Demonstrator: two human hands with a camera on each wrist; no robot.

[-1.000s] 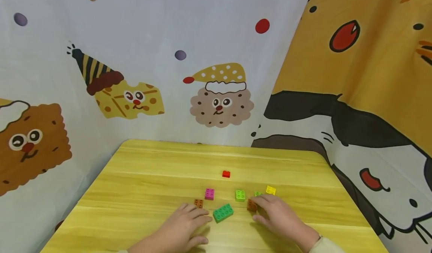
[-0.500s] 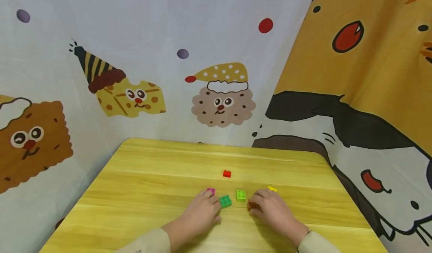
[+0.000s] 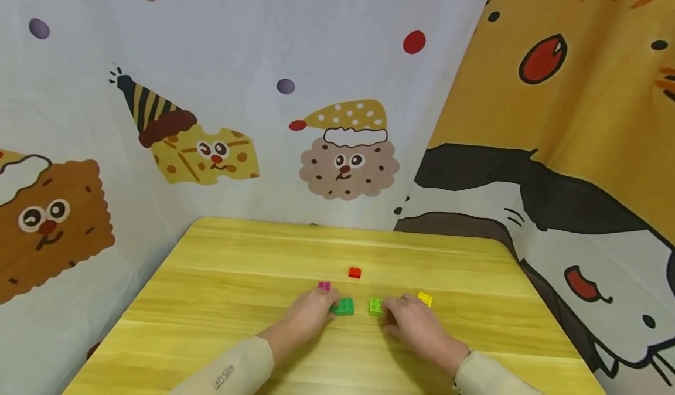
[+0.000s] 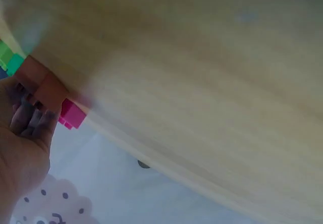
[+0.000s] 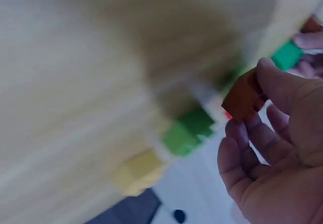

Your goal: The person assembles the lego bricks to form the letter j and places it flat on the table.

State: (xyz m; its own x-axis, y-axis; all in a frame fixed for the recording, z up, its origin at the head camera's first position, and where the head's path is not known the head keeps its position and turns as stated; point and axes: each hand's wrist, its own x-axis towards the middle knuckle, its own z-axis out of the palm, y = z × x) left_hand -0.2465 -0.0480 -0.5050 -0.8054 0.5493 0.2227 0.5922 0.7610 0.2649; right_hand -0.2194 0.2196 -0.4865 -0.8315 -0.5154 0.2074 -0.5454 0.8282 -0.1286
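Note:
My left hand [image 3: 308, 314] pinches a long green brick [image 3: 345, 307] near its left end, with the thumb on the near side. In the left wrist view a brown brick [image 4: 44, 85] lies by those fingers, beside a magenta brick [image 4: 73, 114]; the head view hides that brown one under the hand. Between thumb and fingertips my right hand [image 3: 422, 324] holds another brown brick [image 5: 241, 96], clearest in the right wrist view. A lime brick [image 3: 375, 306] sits just left of the right fingertips. A second lime brick [image 5: 185, 134] is behind that hand, hidden from the head view.
A red brick [image 3: 355, 273] lies farther back on the wooden table [image 3: 237, 266]. To the right, past the right hand, is a yellow brick [image 3: 425, 299]. Cloth with cartoon prints [image 3: 237, 49] hangs behind the table's far edge.
My left hand has moved forward and right; the green brick has shifted away from me and turned straighter. The magenta brick sits slightly farther back. My right hand has moved slightly left with its brown brick.

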